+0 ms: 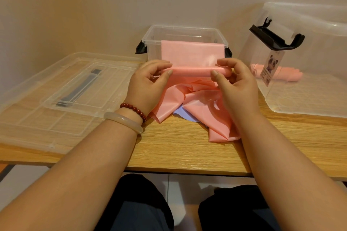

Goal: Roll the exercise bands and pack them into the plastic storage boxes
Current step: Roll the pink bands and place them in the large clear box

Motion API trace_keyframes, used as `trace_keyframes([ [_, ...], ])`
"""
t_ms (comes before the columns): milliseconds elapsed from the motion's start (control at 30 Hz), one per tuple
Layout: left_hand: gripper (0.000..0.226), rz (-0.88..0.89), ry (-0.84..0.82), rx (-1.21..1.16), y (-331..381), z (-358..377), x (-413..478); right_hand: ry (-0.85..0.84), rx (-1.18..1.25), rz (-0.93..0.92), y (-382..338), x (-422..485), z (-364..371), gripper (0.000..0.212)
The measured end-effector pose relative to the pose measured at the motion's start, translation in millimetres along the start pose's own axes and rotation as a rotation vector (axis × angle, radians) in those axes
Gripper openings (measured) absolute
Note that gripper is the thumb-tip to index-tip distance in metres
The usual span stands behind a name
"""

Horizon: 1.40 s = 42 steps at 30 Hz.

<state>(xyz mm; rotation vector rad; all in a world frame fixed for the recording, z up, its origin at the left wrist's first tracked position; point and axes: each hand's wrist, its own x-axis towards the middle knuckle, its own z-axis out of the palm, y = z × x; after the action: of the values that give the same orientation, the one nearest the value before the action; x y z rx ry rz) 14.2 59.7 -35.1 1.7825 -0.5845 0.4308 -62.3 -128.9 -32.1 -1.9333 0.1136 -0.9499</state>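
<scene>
Left grip [148, 84], right grip [234, 80] at band [189, 71] ends

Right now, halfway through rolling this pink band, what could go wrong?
1. The pink band runs flat up over the rim of the small clear box. Pulling while the left hand and right hand roll may drag or tip that box.
2. Its loose folds lie crumpled on a lavender band, which might get caught into the roll.
3. The roll is pinched only at its ends, so its middle may loosen.
</scene>
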Motion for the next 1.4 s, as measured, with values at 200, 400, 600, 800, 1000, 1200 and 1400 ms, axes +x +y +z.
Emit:
trace_keyframes([
  [200, 0.026, -0.020, 0.000, 0.010, -4.6, 1.3, 0.2, -0.037, -0.015, -0.060, -0.3, 0.1, -0.2, 0.022],
  [400, 0.032, 0.035, -0.015, 0.036, -4.3, -1.3, 1.6, -0.014, 0.051, 0.025, -1.6, -1.1, 0.4, 0.017],
  [600, 0.027, 0.028, -0.001, 0.020, -0.7, -0.9, 0.4, -0.030, 0.030, 0.013, -2.5, -0.4, -0.5, 0.021],
  [800, 0.027, 0.028, 0.003, 0.038, -0.4, -1.0, 0.6, -0.051, 0.022, 0.008, -4.6, -1.9, -1.6, 0.034],
  [1000, 0.024, 0.049, 0.003, 0.054, -1.9, -0.6, 0.2, -0.042, 0.068, 0.041, -8.4, -3.2, -1.0, 0.019],
  [1200, 0.029, 0.028, -0.009, 0.012, -1.8, -0.4, 0.4, -0.032, 0.094, 0.063, -9.7, -3.3, -0.2, 0.011],
  [1400, 0.031, 0.044, -0.016, 0.051, -1.7, -1.1, 0.6, -0.003, 0.076, 0.097, -10.1, -2.9, 0.9, 0.014],
])
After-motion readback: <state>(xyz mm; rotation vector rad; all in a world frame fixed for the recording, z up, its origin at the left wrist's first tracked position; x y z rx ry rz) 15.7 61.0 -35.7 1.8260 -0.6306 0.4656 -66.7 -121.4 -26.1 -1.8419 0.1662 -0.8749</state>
